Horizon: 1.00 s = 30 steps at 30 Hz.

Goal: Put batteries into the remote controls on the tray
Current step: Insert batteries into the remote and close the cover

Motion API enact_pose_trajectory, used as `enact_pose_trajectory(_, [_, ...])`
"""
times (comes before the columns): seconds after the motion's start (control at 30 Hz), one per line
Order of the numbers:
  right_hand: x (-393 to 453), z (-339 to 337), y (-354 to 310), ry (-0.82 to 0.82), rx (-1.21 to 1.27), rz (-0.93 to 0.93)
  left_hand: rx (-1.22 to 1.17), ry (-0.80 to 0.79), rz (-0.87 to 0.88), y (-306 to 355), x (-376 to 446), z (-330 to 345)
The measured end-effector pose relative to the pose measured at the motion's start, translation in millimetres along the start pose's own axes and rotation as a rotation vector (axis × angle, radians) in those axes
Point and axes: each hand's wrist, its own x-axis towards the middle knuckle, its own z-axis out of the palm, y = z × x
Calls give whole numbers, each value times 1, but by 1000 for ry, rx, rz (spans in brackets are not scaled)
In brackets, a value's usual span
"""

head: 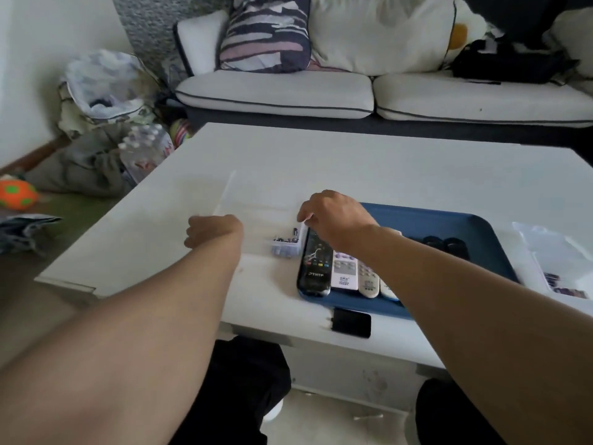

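A blue tray (449,216) lies on the white table (385,168). At its left end lie a black remote (314,274), a white remote (345,273) and further pale remotes (368,281), side by side and partly under my right forearm. A small clear box of batteries (285,247) stands just left of the tray. My right hand (333,216) hangs over the tray's far left corner, thumb and forefinger pinching the box's far corner. My left hand (213,231) hovers left of the box with fingers loosely curled under, nothing visible in it.
A black phone (351,322) lies by the table's near edge, in front of the tray. Dark round items (446,245) sit in the tray's middle. A clear plastic bag (558,261) lies right of the tray. The sofa (276,94) stands behind the table.
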Motion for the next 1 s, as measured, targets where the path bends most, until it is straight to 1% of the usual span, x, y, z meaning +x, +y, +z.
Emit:
enact_pose_trajectory(0.03, [4,2,-3,-31,3,-2,-37,-14,-53,-4,4,1])
enact_pose_trajectory(0.1, [8,5,-9,-86,11,4,-124,-25,-66,-8,8,2])
enact_pose_trajectory(0.3, [21,14,-18,-183,-16,-3,-324,21,124,2,4,-4])
enact_pose_trajectory(0.43, [26,11,-23,-244,-127,-68,-478,-1,229,9,-2,-8])
enact_pose_trajectory(0.53, [32,9,-30,-287,-230,-162,-477,2,345,15,-9,-12])
enact_pose_trajectory(0.63, [40,13,-33,-326,-353,-259,-502,-9,423,22,-16,-13])
enact_pose_trajectory(0.73, [46,21,-33,-343,-413,-297,-494,-18,487,25,-20,-14])
enact_pose_trajectory(0.83, [52,24,-37,-337,-429,-304,-462,-10,511,25,-20,-16])
enact_pose_trajectory(1.0, [58,27,-47,-324,-453,-298,-438,-30,497,22,-15,-17])
